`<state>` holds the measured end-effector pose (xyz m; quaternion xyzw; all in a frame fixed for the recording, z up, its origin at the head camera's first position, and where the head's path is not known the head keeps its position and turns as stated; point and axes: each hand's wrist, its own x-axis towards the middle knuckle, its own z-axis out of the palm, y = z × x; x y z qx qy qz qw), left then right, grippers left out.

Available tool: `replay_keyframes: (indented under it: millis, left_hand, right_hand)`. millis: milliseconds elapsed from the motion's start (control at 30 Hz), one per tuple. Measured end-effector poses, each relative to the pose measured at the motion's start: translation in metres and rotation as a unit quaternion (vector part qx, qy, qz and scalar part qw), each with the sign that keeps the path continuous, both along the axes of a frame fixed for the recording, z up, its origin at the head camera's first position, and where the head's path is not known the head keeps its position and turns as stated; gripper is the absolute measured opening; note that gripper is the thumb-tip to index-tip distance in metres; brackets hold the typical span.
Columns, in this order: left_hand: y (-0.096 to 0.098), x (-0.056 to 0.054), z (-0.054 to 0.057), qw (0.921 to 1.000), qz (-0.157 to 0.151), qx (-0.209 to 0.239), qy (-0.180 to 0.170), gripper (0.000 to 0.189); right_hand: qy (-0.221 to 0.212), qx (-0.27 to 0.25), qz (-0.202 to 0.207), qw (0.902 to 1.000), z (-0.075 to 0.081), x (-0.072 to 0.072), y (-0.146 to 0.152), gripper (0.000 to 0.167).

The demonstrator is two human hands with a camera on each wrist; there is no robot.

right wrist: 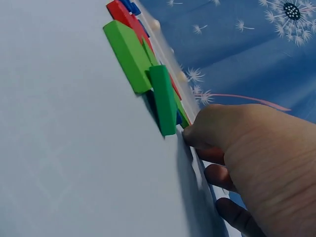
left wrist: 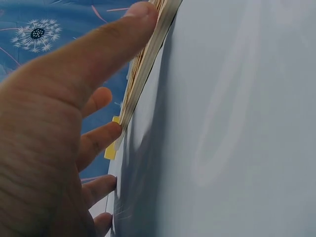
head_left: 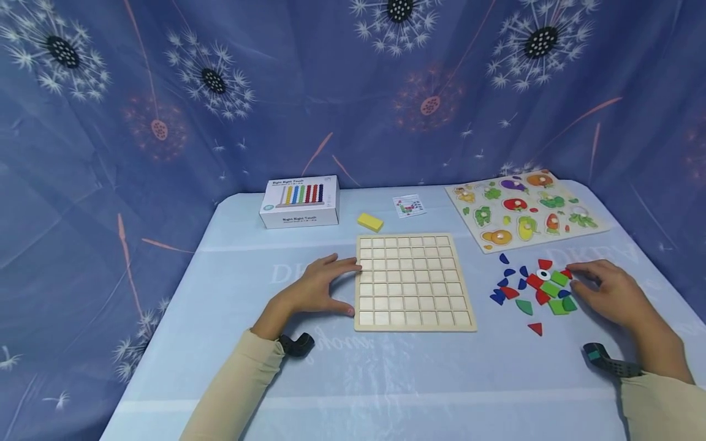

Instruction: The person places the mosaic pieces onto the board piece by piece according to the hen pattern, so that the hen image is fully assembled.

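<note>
A square wooden grid board [head_left: 413,280] lies flat on the table. My left hand [head_left: 320,285] is at its left side, thumb and fingers spread, with the thumb tip and a fingertip right at the board's edge [left wrist: 143,74]. To the right of the board is a loose pile of flat coloured pieces: green squares [head_left: 559,307], red quarter-round pieces [head_left: 545,264], blue half-rounds [head_left: 504,258] and a white ring-like disc [head_left: 543,274]. My right hand [head_left: 609,291] rests at the pile's right edge, index fingertip beside a red piece [head_left: 566,273]. In the right wrist view, its thumb is close to a dark green piece [right wrist: 164,98].
A white box with an abacus picture [head_left: 299,202] stands at the back left. Near it lie a yellow block [head_left: 370,222] and a small picture card [head_left: 409,206]. A vegetable peg puzzle [head_left: 524,211] occupies the back right. A patterned curtain [head_left: 331,92] hangs behind the table.
</note>
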<state>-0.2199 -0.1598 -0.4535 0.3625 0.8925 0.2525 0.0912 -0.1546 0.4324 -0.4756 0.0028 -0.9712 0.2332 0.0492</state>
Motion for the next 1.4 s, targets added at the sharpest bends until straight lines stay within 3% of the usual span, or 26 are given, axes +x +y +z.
replay_keyframes:
  millis: [533, 900, 1167, 1400]
  left_hand:
    - [0.002, 0.003, -0.006, 0.9995, 0.022, -0.023, -0.009, 0.082]
    - [0.002, 0.004, -0.004, 0.9993, 0.024, -0.027, -0.001, 0.078]
    - [0.007, 0.005, -0.002, 0.9988, 0.033, -0.024, 0.028, 0.072]
    - [0.008, 0.006, -0.001, 0.9985, 0.041, -0.025, 0.024, 0.071]
  right_hand:
    - [0.013, -0.013, -0.013, 0.9997, -0.010, 0.001, 0.000, 0.032]
    - [0.026, -0.017, -0.018, 0.9993, -0.012, 0.001, 0.000, 0.032]
    - [0.017, -0.021, -0.024, 0.9993, -0.010, 0.002, 0.000, 0.033]
    - [0.014, -0.020, -0.024, 0.9994, -0.008, 0.004, -0.003, 0.032]
